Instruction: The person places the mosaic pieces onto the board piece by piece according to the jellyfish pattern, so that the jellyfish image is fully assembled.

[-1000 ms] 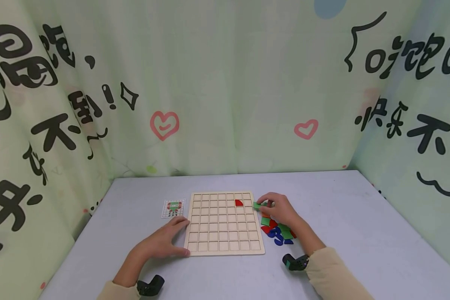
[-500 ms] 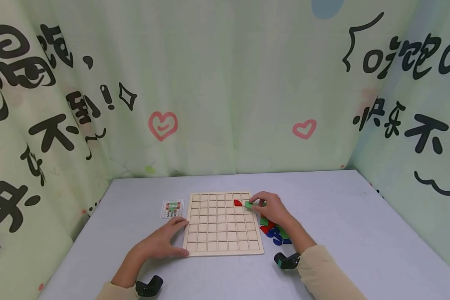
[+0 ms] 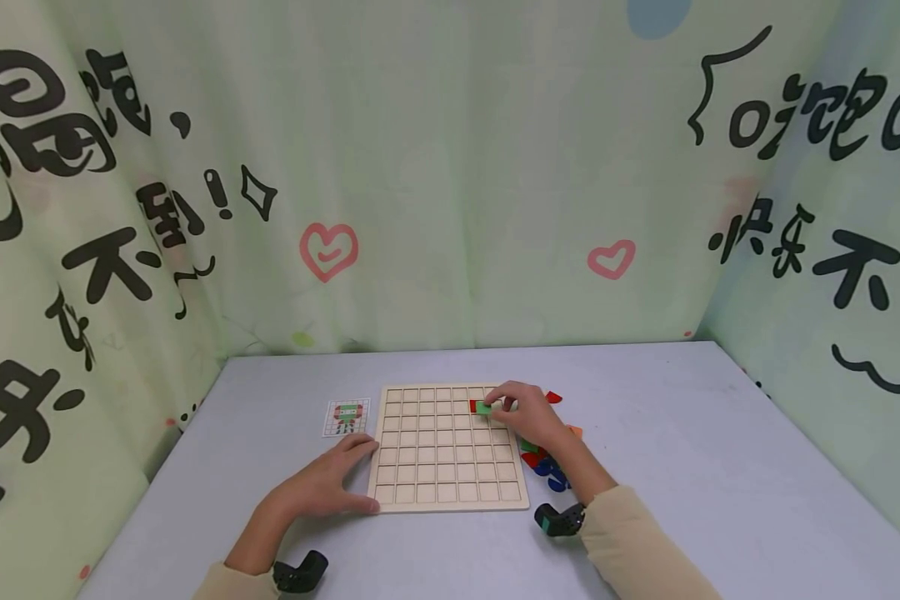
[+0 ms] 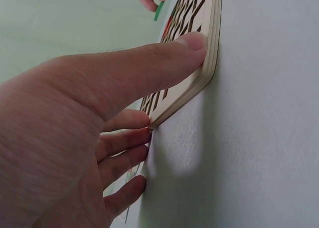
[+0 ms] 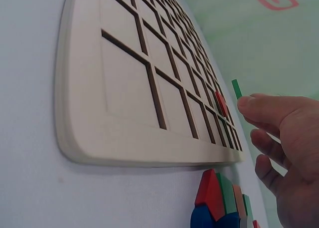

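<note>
My right hand [image 3: 528, 412] pinches a small green tile [image 3: 483, 407] between thumb and fingertips, over the upper right of the wooden grid board [image 3: 420, 467]. In the right wrist view the green tile [image 5: 236, 88] stands tilted above the board surface. Right beside it, a red piece with one rounded side [image 3: 473, 406] sits in a cell, partly covered in the head view. My left hand [image 3: 330, 479] rests on the board's left edge, thumb at the near corner. In the left wrist view that thumb [image 4: 192, 46] lies on the rim and the fingers touch the side.
A printed card [image 3: 347, 417] with a grid figure lies left of the board. Right of the board is a pile of red, green, orange and blue pieces [image 3: 557, 483], partly behind my right forearm. A single red piece [image 3: 553, 397] lies farther back. Curtains surround the table.
My right hand has carried the green tile leftward from beside the board to the red piece in the grid. A red piece behind the hand has come into view. The left hand stays put.
</note>
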